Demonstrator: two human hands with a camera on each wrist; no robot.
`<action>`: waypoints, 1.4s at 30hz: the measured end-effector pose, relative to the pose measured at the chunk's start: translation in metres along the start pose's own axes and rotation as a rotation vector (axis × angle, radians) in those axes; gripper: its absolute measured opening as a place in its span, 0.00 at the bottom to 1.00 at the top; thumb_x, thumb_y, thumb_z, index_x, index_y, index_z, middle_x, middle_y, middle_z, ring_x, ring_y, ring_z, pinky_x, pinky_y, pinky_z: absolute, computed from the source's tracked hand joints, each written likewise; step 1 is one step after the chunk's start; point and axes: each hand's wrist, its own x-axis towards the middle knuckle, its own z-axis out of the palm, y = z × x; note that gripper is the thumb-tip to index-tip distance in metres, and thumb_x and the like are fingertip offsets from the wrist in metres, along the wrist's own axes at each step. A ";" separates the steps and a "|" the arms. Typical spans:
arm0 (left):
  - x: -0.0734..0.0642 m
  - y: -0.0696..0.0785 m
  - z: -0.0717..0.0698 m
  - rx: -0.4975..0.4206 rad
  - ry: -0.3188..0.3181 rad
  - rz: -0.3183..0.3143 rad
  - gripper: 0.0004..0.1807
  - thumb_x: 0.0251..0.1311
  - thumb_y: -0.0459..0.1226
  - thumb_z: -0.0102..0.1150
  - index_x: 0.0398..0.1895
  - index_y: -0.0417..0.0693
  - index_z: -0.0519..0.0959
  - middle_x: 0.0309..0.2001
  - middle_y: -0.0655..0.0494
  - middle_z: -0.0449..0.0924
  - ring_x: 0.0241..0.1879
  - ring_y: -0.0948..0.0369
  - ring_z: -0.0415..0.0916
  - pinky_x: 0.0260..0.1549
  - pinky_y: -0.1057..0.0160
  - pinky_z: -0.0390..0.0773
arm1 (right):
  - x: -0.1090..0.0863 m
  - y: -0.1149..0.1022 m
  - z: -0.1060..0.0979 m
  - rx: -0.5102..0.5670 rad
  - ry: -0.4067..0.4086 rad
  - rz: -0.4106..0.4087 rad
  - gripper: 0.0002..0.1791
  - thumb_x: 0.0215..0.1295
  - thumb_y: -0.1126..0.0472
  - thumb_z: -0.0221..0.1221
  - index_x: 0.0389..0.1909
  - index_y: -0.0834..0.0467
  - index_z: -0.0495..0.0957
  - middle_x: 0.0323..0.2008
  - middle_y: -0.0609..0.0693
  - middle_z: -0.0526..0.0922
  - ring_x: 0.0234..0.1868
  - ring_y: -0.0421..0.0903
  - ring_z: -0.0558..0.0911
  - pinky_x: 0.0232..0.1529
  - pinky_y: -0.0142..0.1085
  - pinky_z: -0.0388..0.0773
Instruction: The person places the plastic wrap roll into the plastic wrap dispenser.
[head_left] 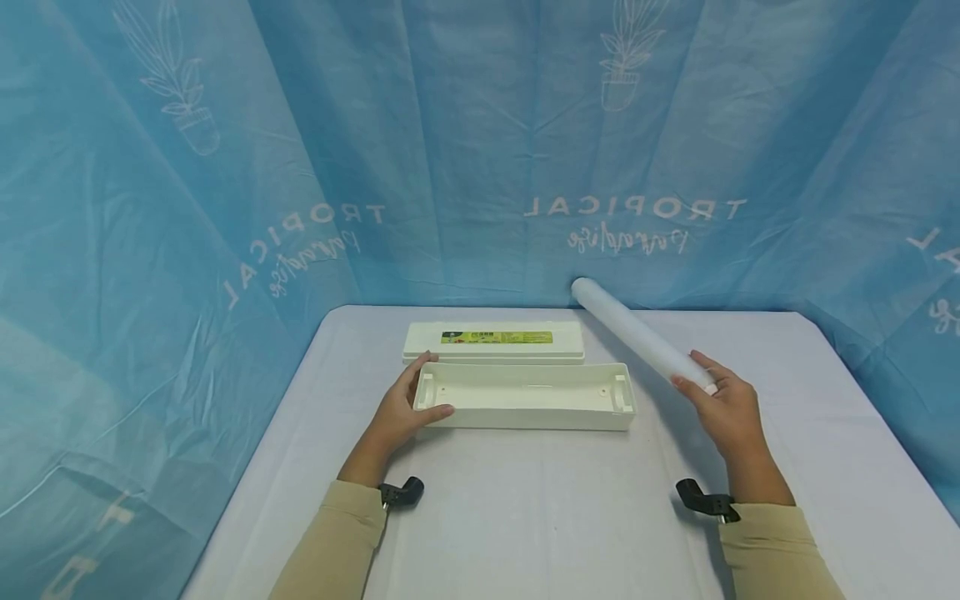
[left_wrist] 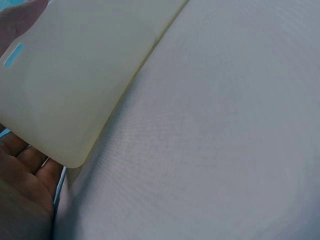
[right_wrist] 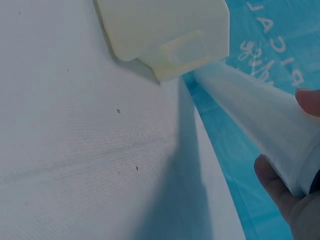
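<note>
A long white box (head_left: 532, 419), its top uncovered, sits on the table with its hollow inside showing. My left hand (head_left: 392, 418) grips its left end, thumb along the front wall and fingers behind. The left wrist view shows the box's front wall (left_wrist: 80, 75) up close. To the right, my right hand (head_left: 733, 417) holds the near end of a white roll of plastic film (head_left: 637, 332) between thumb and fingers. That roll slants up and away to the left, its far end in front of the curtain. In the right wrist view, a hollow core end shows at my fingers (right_wrist: 277, 187).
Behind the box lies a matching white lid (head_left: 570, 343) with a yellow-green label. A white cloth covers the table (head_left: 555, 508). A blue printed curtain (head_left: 480, 167) closes off the back and both sides.
</note>
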 end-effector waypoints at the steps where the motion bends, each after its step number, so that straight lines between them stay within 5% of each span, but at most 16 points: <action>1: 0.000 0.000 0.000 -0.002 0.001 0.000 0.60 0.53 0.40 0.84 0.85 0.50 0.55 0.80 0.53 0.59 0.70 0.49 0.68 0.60 0.55 0.77 | 0.000 0.000 0.000 0.002 -0.001 -0.001 0.41 0.72 0.44 0.68 0.79 0.58 0.67 0.74 0.67 0.68 0.68 0.67 0.71 0.61 0.68 0.71; 42: 0.001 0.000 0.001 -0.012 0.004 0.008 0.59 0.54 0.34 0.83 0.85 0.48 0.54 0.79 0.51 0.60 0.68 0.48 0.70 0.56 0.62 0.79 | -0.004 -0.013 0.003 0.018 -0.002 -0.071 0.38 0.73 0.48 0.68 0.77 0.60 0.70 0.72 0.64 0.72 0.64 0.62 0.74 0.57 0.58 0.77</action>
